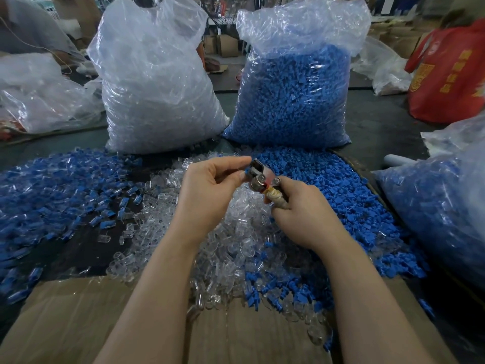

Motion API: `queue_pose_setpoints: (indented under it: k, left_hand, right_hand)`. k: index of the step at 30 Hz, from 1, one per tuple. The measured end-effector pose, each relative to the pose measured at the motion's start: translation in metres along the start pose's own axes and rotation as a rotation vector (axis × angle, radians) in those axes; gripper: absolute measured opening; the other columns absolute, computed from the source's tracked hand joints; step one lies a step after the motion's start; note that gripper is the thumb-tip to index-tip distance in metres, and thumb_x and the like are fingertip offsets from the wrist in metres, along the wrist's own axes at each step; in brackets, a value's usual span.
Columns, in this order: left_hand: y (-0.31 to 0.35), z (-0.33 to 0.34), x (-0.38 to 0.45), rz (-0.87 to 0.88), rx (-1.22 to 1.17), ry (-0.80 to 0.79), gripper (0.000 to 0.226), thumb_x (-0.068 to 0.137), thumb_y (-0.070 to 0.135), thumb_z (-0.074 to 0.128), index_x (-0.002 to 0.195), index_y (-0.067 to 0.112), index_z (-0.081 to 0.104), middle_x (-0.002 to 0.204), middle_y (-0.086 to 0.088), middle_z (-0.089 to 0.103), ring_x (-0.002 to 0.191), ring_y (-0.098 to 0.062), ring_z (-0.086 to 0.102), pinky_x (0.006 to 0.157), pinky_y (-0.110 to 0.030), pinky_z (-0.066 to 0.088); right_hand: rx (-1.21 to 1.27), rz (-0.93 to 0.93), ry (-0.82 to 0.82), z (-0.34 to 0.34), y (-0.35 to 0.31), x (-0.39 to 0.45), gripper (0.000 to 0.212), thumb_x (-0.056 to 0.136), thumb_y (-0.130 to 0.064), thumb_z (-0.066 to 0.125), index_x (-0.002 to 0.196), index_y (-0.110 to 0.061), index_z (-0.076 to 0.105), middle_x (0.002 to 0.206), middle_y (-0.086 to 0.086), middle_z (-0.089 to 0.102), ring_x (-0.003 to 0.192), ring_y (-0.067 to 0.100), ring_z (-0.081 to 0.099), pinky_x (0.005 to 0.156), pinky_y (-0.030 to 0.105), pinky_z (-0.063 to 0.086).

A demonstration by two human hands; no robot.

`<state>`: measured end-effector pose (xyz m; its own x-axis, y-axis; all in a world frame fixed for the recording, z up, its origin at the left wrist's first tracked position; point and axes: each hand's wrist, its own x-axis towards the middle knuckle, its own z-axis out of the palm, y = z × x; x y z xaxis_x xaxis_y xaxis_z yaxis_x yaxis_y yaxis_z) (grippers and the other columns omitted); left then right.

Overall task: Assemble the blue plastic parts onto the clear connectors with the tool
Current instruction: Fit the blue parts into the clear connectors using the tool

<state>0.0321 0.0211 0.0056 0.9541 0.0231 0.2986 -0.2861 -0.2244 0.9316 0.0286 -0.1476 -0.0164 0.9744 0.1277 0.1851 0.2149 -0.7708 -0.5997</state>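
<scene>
My right hand [301,206] grips a small metal plier-like tool [258,176] by its tape-wrapped handles, jaws pointing up and left. My left hand [207,187] pinches a small blue plastic part [246,171] between thumb and forefinger at the tool's jaws. Whether a clear connector sits in the jaws is hidden. Below my hands lies a heap of loose clear connectors [236,245]. Loose blue parts [341,200] are piled to the right. A spread of assembled blue-and-clear pieces [60,190] covers the left.
A tall bag of clear connectors [157,82] and a tall bag of blue parts [291,95] stand behind the piles. Another bag with blue pieces [441,206] leans at the right. Cardboard [249,337] lies under my forearms. A red bag [451,74] and a person's grey sleeve [29,27] are at the back.
</scene>
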Motion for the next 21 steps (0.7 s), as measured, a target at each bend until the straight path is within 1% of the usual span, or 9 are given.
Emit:
queue_pose_setpoints:
  k: [4, 6, 9, 11, 13, 15, 17, 19, 21]
  left_hand:
    - [-0.001, -0.004, 0.001, -0.094, -0.065, -0.008, 0.027, 0.09, -0.001, 0.065, 0.102, 0.022, 0.073, 0.09, 0.007, 0.077, 0.086, -0.004, 0.072, 0.079, -0.017, 0.056]
    - [-0.006, -0.011, 0.005, -0.212, -0.181, 0.074, 0.021, 0.09, 0.001, 0.064, 0.1, 0.017, 0.072, 0.089, 0.002, 0.077, 0.086, -0.009, 0.074, 0.078, -0.021, 0.058]
    - [-0.016, -0.031, 0.012, -0.444, -0.497, 0.314, 0.01, 0.094, 0.007, 0.061, 0.098, 0.007, 0.07, 0.081, -0.004, 0.076, 0.075, -0.01, 0.073, 0.073, -0.022, 0.06]
    - [-0.026, -0.048, 0.016, -0.553, -0.77, 0.437, 0.011, 0.097, 0.012, 0.058, 0.094, 0.006, 0.067, 0.073, -0.004, 0.073, 0.068, -0.009, 0.072, 0.076, -0.026, 0.061]
    - [-0.033, -0.063, 0.016, -0.605, -1.017, 0.548, 0.015, 0.1, 0.015, 0.055, 0.091, 0.007, 0.063, 0.065, -0.003, 0.071, 0.063, -0.01, 0.072, 0.083, -0.032, 0.059]
    - [-0.037, -0.074, 0.015, -0.639, -1.197, 0.683, 0.015, 0.101, 0.015, 0.052, 0.098, 0.004, 0.063, 0.072, -0.009, 0.073, 0.065, -0.015, 0.073, 0.088, -0.035, 0.057]
    - [-0.042, -0.082, 0.014, -0.644, -1.342, 0.782, 0.021, 0.103, 0.012, 0.047, 0.118, 0.002, 0.058, 0.09, -0.016, 0.072, 0.072, -0.021, 0.073, 0.092, -0.036, 0.056]
    - [-0.046, -0.088, 0.013, -0.63, -1.408, 0.835, 0.032, 0.105, 0.011, 0.041, 0.134, 0.002, 0.05, 0.102, -0.019, 0.068, 0.08, -0.025, 0.071, 0.093, -0.037, 0.055]
    - [-0.047, -0.088, 0.013, -0.616, -1.415, 0.86, 0.037, 0.106, 0.01, 0.037, 0.141, 0.004, 0.045, 0.118, -0.02, 0.065, 0.099, -0.026, 0.07, 0.095, -0.037, 0.054]
  right_hand:
    - [-0.042, -0.025, 0.012, 0.004, 0.003, 0.001, 0.012, 0.077, -0.02, 0.052, 0.085, -0.028, 0.049, 0.071, -0.004, 0.058, 0.066, 0.021, 0.053, 0.056, 0.039, 0.046]
    - [-0.07, -0.022, 0.032, 0.004, 0.005, 0.002, 0.01, 0.078, -0.024, 0.052, 0.082, -0.03, 0.045, 0.068, -0.006, 0.056, 0.064, 0.016, 0.051, 0.052, 0.034, 0.04]
    - [-0.073, -0.01, 0.067, 0.002, 0.009, 0.002, 0.008, 0.072, -0.036, 0.045, 0.076, -0.029, 0.041, 0.064, -0.007, 0.054, 0.06, 0.013, 0.049, 0.05, 0.032, 0.032]
    - [-0.067, -0.01, 0.075, 0.002, 0.009, 0.001, 0.011, 0.068, -0.039, 0.041, 0.074, -0.03, 0.041, 0.062, -0.006, 0.054, 0.058, 0.013, 0.048, 0.049, 0.032, 0.034]
    - [-0.085, -0.015, 0.066, 0.002, 0.009, 0.001, 0.011, 0.069, -0.037, 0.043, 0.077, -0.03, 0.042, 0.062, -0.005, 0.054, 0.058, 0.014, 0.049, 0.049, 0.032, 0.036]
    - [-0.1, -0.019, 0.052, 0.003, 0.01, 0.001, 0.009, 0.073, -0.032, 0.048, 0.081, -0.03, 0.044, 0.063, -0.003, 0.055, 0.058, 0.015, 0.049, 0.049, 0.032, 0.036]
    - [-0.114, -0.013, 0.046, 0.003, 0.01, 0.002, 0.011, 0.078, -0.026, 0.054, 0.082, -0.03, 0.044, 0.063, -0.003, 0.055, 0.059, 0.015, 0.049, 0.05, 0.032, 0.035]
    - [-0.129, -0.007, 0.046, 0.003, 0.011, 0.002, 0.012, 0.08, -0.024, 0.055, 0.082, -0.03, 0.044, 0.063, -0.004, 0.055, 0.059, 0.015, 0.049, 0.05, 0.032, 0.034]
    - [-0.134, -0.005, 0.049, 0.003, 0.01, 0.002, 0.012, 0.081, -0.024, 0.055, 0.082, -0.03, 0.045, 0.064, -0.004, 0.055, 0.06, 0.014, 0.049, 0.05, 0.032, 0.033]
